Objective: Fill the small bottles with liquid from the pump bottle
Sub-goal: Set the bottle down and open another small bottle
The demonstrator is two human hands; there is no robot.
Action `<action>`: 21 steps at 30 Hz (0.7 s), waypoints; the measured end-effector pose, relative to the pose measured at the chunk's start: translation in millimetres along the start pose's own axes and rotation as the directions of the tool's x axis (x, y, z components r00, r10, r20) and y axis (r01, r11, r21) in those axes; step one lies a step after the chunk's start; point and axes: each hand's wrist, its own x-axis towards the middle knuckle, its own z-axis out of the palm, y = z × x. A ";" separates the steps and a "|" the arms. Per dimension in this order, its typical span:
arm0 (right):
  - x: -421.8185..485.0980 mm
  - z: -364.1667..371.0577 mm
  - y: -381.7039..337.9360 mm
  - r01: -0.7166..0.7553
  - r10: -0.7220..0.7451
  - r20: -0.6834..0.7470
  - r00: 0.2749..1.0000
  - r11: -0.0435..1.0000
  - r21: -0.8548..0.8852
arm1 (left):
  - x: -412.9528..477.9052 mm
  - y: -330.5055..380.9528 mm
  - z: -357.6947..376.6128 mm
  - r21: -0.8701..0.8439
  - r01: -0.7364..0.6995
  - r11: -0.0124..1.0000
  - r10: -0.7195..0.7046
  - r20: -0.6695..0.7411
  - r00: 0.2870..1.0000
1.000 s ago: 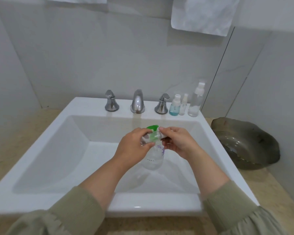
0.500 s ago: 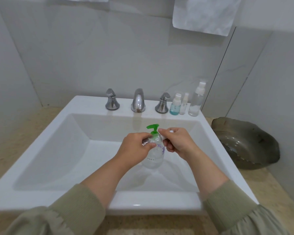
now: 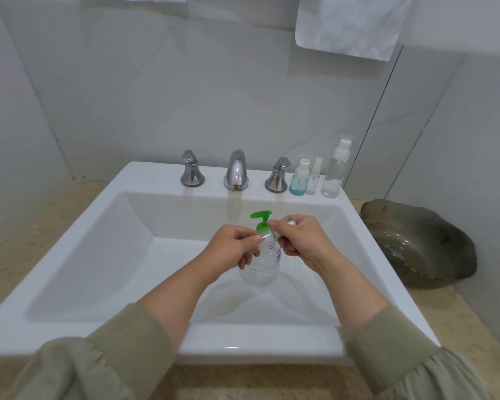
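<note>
White sink (image 3: pixel 156 180) set in a beige desk (image 3: pixel 26 226); dark bowl (image 3: pixel 422 246) on the desk to the right. Pump bottle (image 3: pixel 261 267) with a green head appears to stand in the basin, clear and part full. Both hands meet just in front of its neck. Left hand (image 3: pixel 231 246) and right hand (image 3: pixel 303 241) are curled on a small bottle (image 3: pixel 266 233), and the right pinches its white end. Can't tell whether the cap is off yet. Three more bottles (image 3: pixel 313 180) stand capped on the back ledge, right of the taps. Step in hand looks like opening the small bottle. To do it well, likely: free the cap fully, keep the work over the basin, bring the narrow mouth right under the nozzle, then pump slowly so nothing overshoots.
</note>
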 end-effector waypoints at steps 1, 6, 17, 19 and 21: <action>0.2 0.0 -0.8 0.008 -0.008 0.009 1.000 1.000 -0.002 | 0.6 -0.1 -0.6 -0.027 0.013 1.000 -0.013 0.004 1.000; -0.6 -1.5 -3.4 0.021 -0.022 0.060 0.998 1.000 0.014 | 5.0 -2.1 -1.6 -0.102 0.049 0.994 -0.053 -0.041 0.998; 1.6 -2.1 -2.3 0.040 -0.040 0.000 0.999 0.999 -0.030 | 5.2 -3.4 -2.1 -0.068 0.034 0.997 -0.039 -0.075 0.996; 1.1 -3.3 -3.1 0.048 -0.048 0.027 0.998 0.999 0.013 | 5.9 -4.2 -2.1 -0.060 0.041 0.997 -0.046 -0.082 0.996; 2.8 -5.0 -2.6 0.043 -0.047 0.074 0.996 0.998 0.052 | 6.4 -4.4 -2.2 -0.056 0.038 0.998 -0.043 -0.091 0.995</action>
